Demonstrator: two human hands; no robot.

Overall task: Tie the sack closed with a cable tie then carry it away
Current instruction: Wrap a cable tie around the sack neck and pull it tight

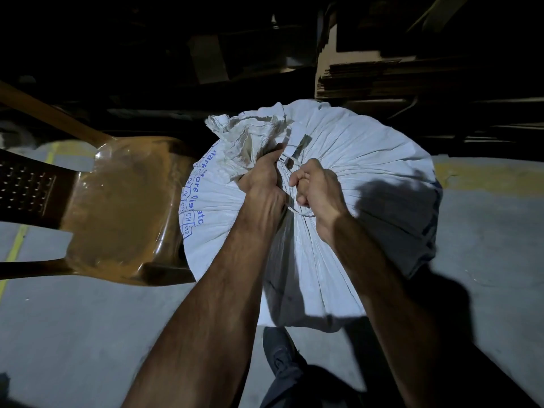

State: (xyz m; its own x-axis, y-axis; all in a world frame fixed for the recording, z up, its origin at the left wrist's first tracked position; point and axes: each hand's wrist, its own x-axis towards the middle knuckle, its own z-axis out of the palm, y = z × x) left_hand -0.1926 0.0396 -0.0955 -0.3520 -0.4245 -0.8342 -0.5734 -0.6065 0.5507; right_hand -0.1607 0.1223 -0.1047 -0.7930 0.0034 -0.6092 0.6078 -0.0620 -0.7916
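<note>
A full white woven sack (368, 172) with blue print stands on the floor in front of me. Its top is gathered into a crumpled neck (244, 134). My left hand (262, 175) is clenched around that neck just below the bunched cloth. A pale cable tie (290, 157) circles the neck, its head showing between my two hands. My right hand (316, 187) is fisted on the tie's thin tail, which curls out below the fist.
A brown plastic chair (117, 207) stands at the sack's left, touching it. Stacked flattened cardboard (382, 75) rises in the dark behind the sack. The grey concrete floor (73, 334) has yellow painted lines. My shoe (279, 354) is near the sack's base.
</note>
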